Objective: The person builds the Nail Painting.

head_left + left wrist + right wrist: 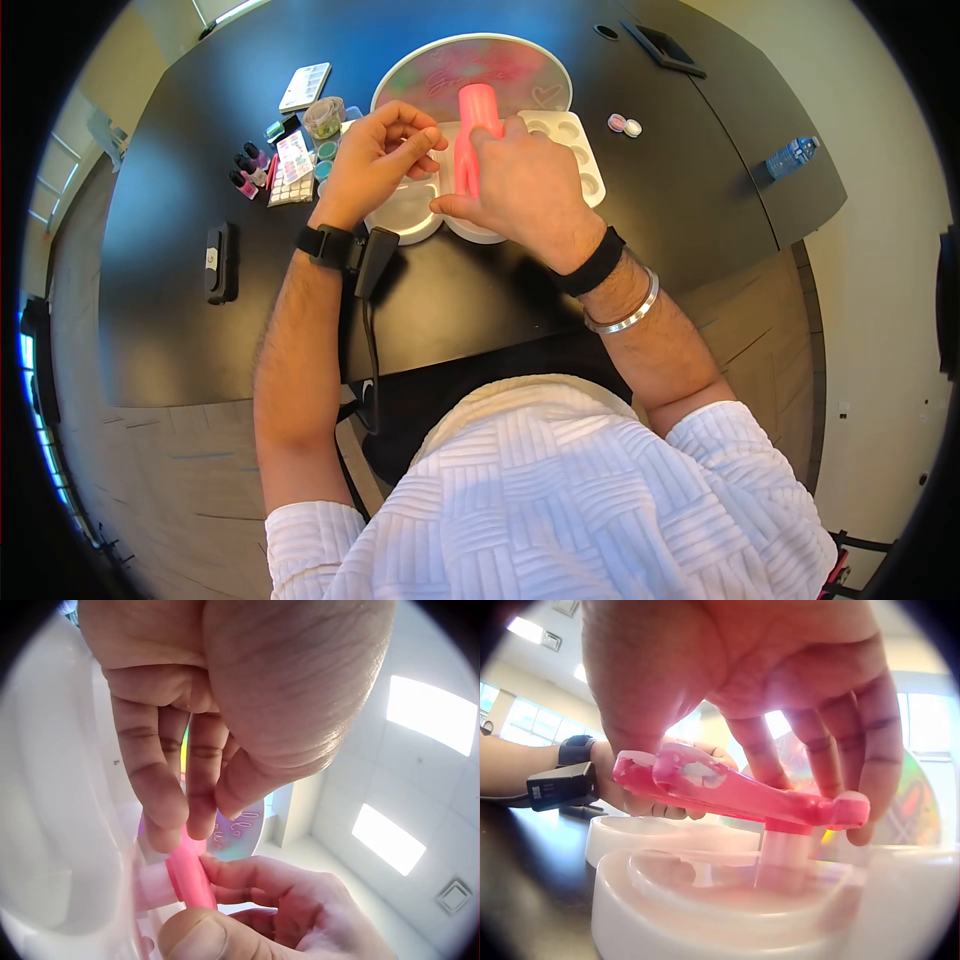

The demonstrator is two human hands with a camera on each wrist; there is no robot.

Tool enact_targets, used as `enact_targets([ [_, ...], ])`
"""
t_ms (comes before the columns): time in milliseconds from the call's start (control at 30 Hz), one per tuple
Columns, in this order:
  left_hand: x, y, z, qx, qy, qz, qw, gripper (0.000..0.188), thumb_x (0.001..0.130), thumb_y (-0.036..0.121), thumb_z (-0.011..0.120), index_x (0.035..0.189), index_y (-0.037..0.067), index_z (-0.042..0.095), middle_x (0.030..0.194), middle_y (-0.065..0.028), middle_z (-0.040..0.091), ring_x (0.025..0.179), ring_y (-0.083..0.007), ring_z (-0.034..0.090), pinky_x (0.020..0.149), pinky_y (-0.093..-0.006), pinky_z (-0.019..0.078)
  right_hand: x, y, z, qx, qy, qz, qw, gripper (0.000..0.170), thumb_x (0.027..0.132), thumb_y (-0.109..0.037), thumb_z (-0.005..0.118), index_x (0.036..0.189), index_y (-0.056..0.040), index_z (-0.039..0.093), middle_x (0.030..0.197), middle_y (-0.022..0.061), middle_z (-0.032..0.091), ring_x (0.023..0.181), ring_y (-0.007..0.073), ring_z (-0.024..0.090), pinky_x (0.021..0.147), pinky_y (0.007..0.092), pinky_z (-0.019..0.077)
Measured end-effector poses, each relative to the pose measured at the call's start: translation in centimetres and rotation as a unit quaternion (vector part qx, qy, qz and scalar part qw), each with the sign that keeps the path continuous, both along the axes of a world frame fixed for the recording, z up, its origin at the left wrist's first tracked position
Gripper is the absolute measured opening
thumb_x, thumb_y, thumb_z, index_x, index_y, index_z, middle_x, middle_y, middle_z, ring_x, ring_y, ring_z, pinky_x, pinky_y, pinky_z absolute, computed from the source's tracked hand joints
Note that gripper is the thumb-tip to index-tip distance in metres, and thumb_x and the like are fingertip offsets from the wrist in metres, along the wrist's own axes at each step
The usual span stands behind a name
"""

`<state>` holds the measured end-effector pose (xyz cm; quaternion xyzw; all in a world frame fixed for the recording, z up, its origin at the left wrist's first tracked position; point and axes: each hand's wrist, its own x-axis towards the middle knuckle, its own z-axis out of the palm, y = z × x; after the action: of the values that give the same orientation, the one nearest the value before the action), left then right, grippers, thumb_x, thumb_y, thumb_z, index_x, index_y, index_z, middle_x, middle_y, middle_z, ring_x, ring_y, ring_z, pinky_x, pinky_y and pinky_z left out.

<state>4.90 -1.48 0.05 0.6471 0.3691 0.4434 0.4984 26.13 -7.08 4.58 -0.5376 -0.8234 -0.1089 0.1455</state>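
Observation:
A glossy pink piece (479, 108) with a wide rounded end and two leg-like prongs stands over a white compartmented case (408, 212). My right hand (535, 185) grips it, thumb on the near side. From the right wrist view, the pink piece (735, 796) shows a pale patch and a translucent stem below it, above a white rounded rim (705, 930). Just left of it, my left hand (372, 165) hovers with loosely bent fingers and nothing visible in them. In the left wrist view those fingertips hang close by the pink piece (196, 883); contact is unclear.
The case's raised iridescent lid (430, 72) stands behind. At the left are small bottles (243, 183), jars (324, 118), a white box (305, 87) and a black object (221, 262). To the right are two small round containers (624, 125), a water bottle (791, 158) and a dark tablet-like object (663, 49).

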Motion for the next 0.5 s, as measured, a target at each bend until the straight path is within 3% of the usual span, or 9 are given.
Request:
enact_targets([
  [500, -0.1, -0.1, 0.4, 0.002, -0.003, 0.045, 0.999, 0.016, 0.108, 0.018, 0.07, 0.116, 0.005, 0.066, 0.106, -0.008, 0.079, 0.084, -0.012, 0.074, 0.074, -0.0253, 0.0554, 0.2, 1.2, 1.0, -0.075, 0.014, -0.01, 0.997, 0.08, 0.075, -0.071, 0.086, 0.114, -0.0015, 0.075, 0.107, 0.0187, 0.069, 0.091, 0.0339, 0.074, 0.073, 0.0433, 0.0623],
])
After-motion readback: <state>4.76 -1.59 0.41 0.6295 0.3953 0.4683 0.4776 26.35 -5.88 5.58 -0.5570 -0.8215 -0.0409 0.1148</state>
